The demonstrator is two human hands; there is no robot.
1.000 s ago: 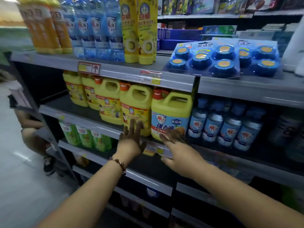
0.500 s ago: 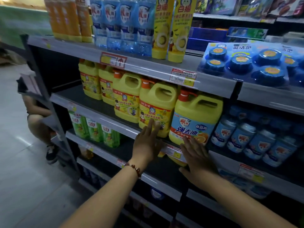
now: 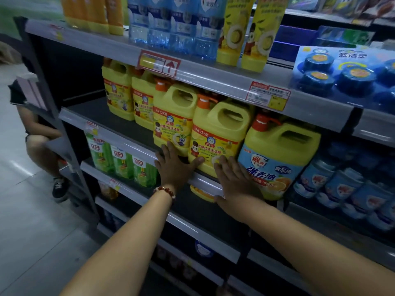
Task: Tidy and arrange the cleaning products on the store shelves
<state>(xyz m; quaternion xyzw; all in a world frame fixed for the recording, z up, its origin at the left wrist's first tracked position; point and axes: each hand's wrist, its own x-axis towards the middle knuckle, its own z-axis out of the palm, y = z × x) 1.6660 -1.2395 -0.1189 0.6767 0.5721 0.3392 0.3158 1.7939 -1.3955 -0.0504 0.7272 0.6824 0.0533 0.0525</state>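
On the middle shelf [image 3: 111,120] a row of yellow jugs runs from far left to right: two set back [image 3: 126,92], a third jug [image 3: 174,116] further forward, then a fourth jug [image 3: 218,135] at the shelf lip, and a blue-label jug [image 3: 275,159] nearest the camera. The left hand [image 3: 174,167] lies flat with fingers straight, fingertips on the base of the third jug and thumb reaching to the fourth. The right hand [image 3: 233,180] is also flat and spread, pressing the lower front of the fourth jug, with its edge against the blue-label jug. Neither hand holds anything.

The step looks like squaring the jugs into one even front. To do it well, push low near the base so the tall jugs slide, not tip. Keep both palms level so the fourth jug does not twist, and stop once its label faces out in line with its neighbours.
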